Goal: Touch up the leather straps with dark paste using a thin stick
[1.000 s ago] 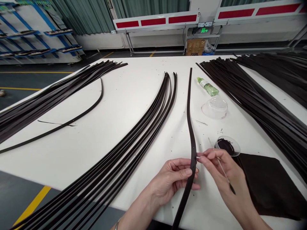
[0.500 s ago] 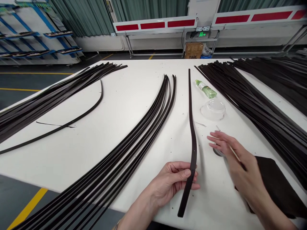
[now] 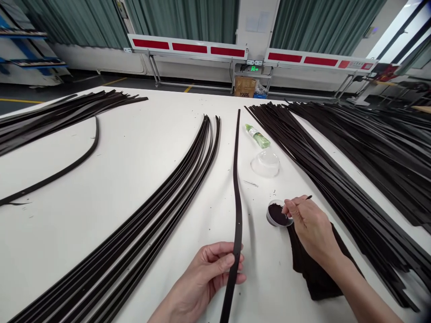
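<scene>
Dark leather strap [image 3: 237, 224] runs upright through the left hand's [image 3: 205, 276] closed grip.

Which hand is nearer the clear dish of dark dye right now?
Right. The right hand is at the clear dish, fingertips over it, holding a thin brush. The left hand is farther off, lower left of the dish, gripping a leather belt strip.

Left hand [image 3: 202, 280] in a curled grip, right hand [image 3: 309, 222] in a pinch grip
</scene>
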`<state>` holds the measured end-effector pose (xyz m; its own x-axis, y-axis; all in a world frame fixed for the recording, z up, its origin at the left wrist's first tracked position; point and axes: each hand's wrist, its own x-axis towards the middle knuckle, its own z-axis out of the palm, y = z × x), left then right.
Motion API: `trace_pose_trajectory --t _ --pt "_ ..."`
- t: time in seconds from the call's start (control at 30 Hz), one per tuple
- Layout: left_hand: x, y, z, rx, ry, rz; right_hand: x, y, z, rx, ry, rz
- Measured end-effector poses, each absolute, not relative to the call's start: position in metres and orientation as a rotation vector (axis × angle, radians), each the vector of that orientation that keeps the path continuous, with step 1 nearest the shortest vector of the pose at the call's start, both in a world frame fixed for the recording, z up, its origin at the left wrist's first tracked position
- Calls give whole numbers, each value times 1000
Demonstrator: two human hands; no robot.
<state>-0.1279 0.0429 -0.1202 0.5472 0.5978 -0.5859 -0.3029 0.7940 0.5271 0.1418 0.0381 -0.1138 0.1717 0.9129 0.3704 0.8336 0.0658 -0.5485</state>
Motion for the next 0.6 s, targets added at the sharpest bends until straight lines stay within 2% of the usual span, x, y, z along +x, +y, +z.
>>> trace_pose_trajectory --t 0.6 --pt "-127 44 -118 404 817 537 140 31 -110 -1810 -1597 175"
